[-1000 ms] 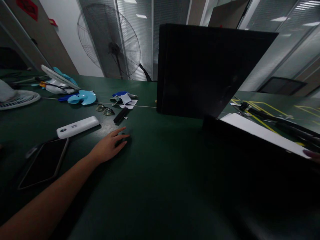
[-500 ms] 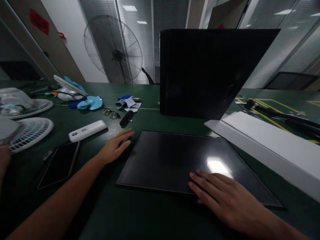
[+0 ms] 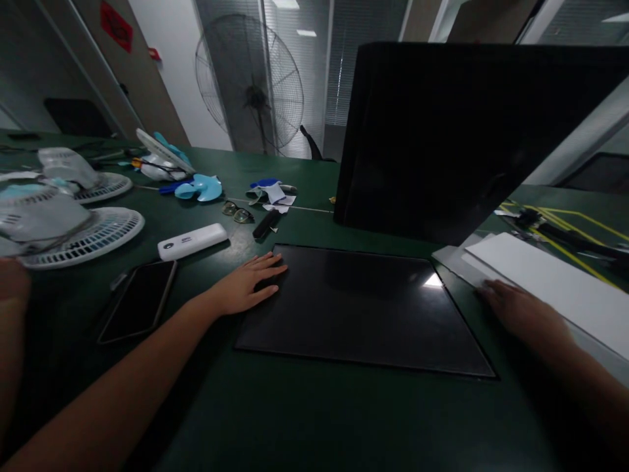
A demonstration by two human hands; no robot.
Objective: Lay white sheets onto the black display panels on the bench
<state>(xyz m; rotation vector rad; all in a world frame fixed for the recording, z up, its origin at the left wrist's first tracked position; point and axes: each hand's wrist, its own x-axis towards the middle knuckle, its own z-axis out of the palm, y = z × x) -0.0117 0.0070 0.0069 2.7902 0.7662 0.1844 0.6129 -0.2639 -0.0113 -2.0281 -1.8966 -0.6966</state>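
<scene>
A flat black screen panel (image 3: pixel 363 314) lies face up on the green table, its glass reflecting a ceiling light. My left hand (image 3: pixel 248 285) is open, fingers spread over the panel's left edge near its far corner. Beyond the panel's right edge, my right hand (image 3: pixel 523 314) is against the near side of a long white box (image 3: pixel 560 269). Its fingers are dim and partly hidden, so whether they grip the box does not show. Thin whitish sheets (image 3: pixel 452 257) stick out by the box's left end.
A large black monitor (image 3: pixel 442 144) stands behind the panel. To the left lie a phone (image 3: pixel 140 301), a white power bank (image 3: pixel 192 241), glasses (image 3: pixel 237 212), a small black object (image 3: pixel 266 224) and white fan parts (image 3: pixel 98 236). Another person's hand (image 3: pixel 12 282) shows at the left edge.
My right hand has left the panel's near edge and moved right to the white box. My left hand has come onto the panel's left edge. The view has turned slightly.
</scene>
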